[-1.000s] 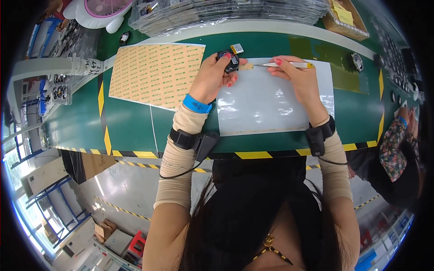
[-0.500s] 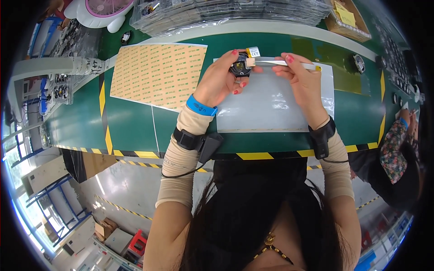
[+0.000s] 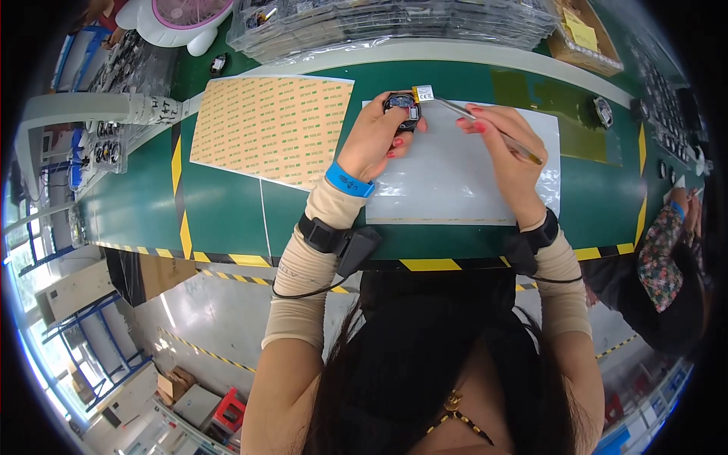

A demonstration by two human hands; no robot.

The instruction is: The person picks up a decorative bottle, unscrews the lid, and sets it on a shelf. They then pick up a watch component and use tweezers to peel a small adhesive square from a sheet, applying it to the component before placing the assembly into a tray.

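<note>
A round black watch-like device (image 3: 401, 101), its inner parts exposed, is gripped in my left hand (image 3: 369, 140), the thumb lying across its face. From its upper right edge sticks out a small silver-white battery cell (image 3: 424, 93) with a yellow end. My right hand (image 3: 509, 144) is closed on slim metal tweezers (image 3: 452, 107), held slantwise. Their tip is just right of the cell; whether it touches the cell I cannot tell. Beneath both hands lies a glossy white sheet (image 3: 447, 189) on the green bench.
A tan sheet of adhesive pieces (image 3: 269, 129) lies to the left. Clear plastic trays (image 3: 394, 30) are stacked at the back, beside a cardboard box (image 3: 580, 45). Another round device (image 3: 603, 112) rests on a yellowish film (image 3: 546, 114) at right. A co-worker's sleeve (image 3: 661, 258) shows far right.
The tweezers have drawn back from the device and tilted more steeply. The small pale piece at their tip no longer shows there. My left thumb has moved onto the device's face.
</note>
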